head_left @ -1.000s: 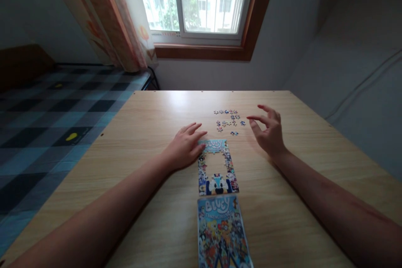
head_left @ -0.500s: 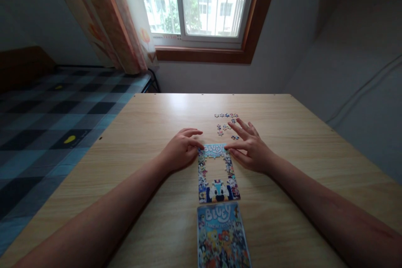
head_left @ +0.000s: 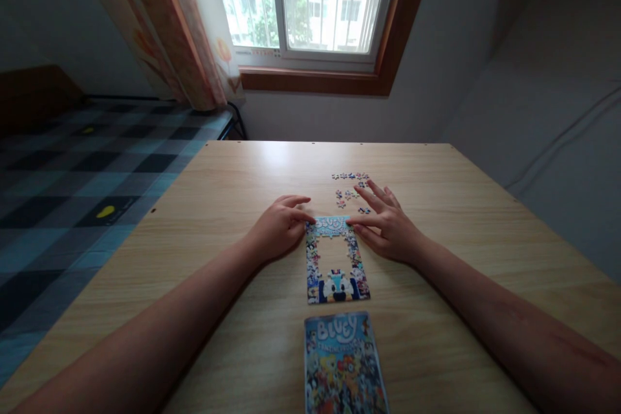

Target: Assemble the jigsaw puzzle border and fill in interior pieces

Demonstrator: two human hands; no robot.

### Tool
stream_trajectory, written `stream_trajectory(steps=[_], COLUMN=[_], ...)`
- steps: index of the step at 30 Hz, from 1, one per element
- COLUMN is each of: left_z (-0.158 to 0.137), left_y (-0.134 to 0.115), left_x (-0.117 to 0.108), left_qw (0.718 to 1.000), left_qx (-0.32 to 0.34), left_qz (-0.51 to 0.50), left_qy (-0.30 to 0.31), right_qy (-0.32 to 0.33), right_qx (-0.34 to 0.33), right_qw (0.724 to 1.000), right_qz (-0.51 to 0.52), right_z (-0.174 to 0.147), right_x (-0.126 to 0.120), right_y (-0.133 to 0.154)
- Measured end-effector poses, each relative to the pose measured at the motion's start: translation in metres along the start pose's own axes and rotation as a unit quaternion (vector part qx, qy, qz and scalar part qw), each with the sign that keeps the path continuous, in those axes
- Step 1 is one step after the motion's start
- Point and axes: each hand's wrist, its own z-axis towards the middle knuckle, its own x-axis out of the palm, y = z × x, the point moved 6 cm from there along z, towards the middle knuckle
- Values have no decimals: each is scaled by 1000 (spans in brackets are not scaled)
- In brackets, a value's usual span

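A partly assembled jigsaw puzzle (head_left: 332, 226) lies flat on the table, its border joined around a bare middle. Blue lettering runs along its far end and a blue cartoon dog face fills the near end. My left hand (head_left: 279, 228) rests at the far left corner, fingertips touching the edge. At the far right corner, the fingertips of my right hand (head_left: 385, 223) touch the puzzle, with its other fingers spread beside the loose puzzle pieces (head_left: 348, 195). Both hands are open. Nearer to me, a puzzle box (head_left: 343, 362) with a "Bluey" cover lies apart from the puzzle.
The wooden table (head_left: 233, 187) extends toward a barred window (head_left: 330, 6). Several loose pieces are scattered beyond the puzzle, some partly behind my right fingers. A bed with a checked cover (head_left: 107, 162) stands at the left, below a curtain (head_left: 179, 26).
The puzzle has slid slightly away from me, with my fingertips at its far corners. The gap between it and the box has widened.
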Motion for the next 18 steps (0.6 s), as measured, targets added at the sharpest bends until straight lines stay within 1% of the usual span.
stream_trajectory(steps=[7, 11, 13, 18], left_z=[0, -1, -1, -1], left_y=[0, 1, 2, 7], left_x=[-1, -3, -3, 1], left_qw=[1000, 999, 999, 998], left_qx=[-16, -27, -37, -63], left_qz=[-2, -21, -21, 19], left_qy=[4, -8, -9, 7], right_qy=[-2, -34, -63, -129], right_qx=[2, 5, 28, 113], right_qw=[1000, 999, 998, 985], right_qz=[7, 9, 5, 8], right_z=[1, 1, 1, -2], right_x=[2, -4, -10, -18], right_y=[-1, -3, -10, -37])
